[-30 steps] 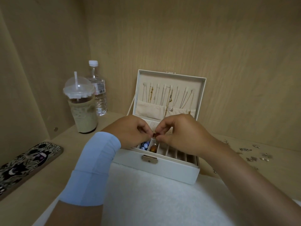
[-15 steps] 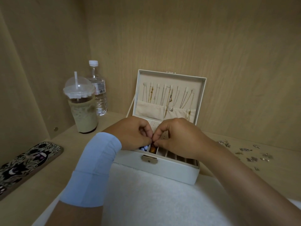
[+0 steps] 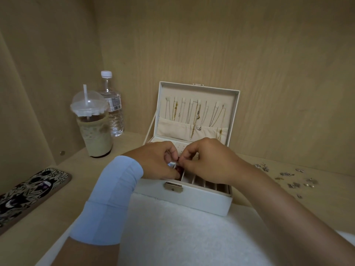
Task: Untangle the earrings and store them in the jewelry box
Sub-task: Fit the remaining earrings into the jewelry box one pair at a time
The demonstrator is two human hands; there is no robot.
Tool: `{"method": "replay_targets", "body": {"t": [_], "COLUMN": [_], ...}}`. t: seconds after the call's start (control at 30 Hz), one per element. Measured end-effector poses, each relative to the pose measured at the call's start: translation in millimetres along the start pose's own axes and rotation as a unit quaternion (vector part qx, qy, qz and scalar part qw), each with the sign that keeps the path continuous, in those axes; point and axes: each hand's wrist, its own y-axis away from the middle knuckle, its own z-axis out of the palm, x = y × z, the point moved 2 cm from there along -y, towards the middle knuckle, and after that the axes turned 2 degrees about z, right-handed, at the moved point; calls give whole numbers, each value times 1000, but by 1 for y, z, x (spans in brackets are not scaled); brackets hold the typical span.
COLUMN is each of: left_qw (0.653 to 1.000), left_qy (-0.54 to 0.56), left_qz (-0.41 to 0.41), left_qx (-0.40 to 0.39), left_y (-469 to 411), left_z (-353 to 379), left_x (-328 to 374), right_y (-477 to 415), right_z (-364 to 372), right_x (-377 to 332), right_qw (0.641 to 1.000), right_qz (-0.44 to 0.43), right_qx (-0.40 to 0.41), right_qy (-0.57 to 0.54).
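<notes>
Two hands meet fingertip to fingertip over the open jewelry box [image 3: 194, 201]. The left hand [image 3: 153, 160] and right hand [image 3: 211, 160] have curled fingers and wrists angled inward, and together they pinch a small dark-red earring [image 3: 179, 170] just above the box's front compartments.

One box [image 3: 192, 200], one cup [image 3: 94, 135], one bottle [image 3: 113, 104] and one patterned case [image 3: 28, 192] were counted. Two hands were noted, left hand [image 3: 153, 160] and right hand [image 3: 207, 162], with one red earring [image 3: 178, 170] pinched between them. At right, loose earrings [image 3: 292, 179] were too small to be counted.
</notes>
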Motion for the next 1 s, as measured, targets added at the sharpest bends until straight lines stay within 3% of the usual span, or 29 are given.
{"method": "replay_targets", "body": {"t": [0.13, 0.63, 0.77, 1.0], "left_qw": [997, 993, 995, 997], "left_qy": [68, 46, 49, 20], "left_qz": [5, 39, 39, 49], "left_qx": [37, 103, 79, 57], "left_y": [1, -2, 1, 4], "left_z": [-5, -5, -5, -4], "left_x": [-2, -3, -2, 2], "right_y": [2, 0, 1, 0], "right_z": [-1, -12, -15, 0], "right_x": [-4, 8, 10, 6], "right_qw": [999, 999, 997, 999], "right_qz": [-7, 7, 4, -27], "right_qx": [-11, -41, -28, -12], "right_qy": [29, -33, -67, -18]}}
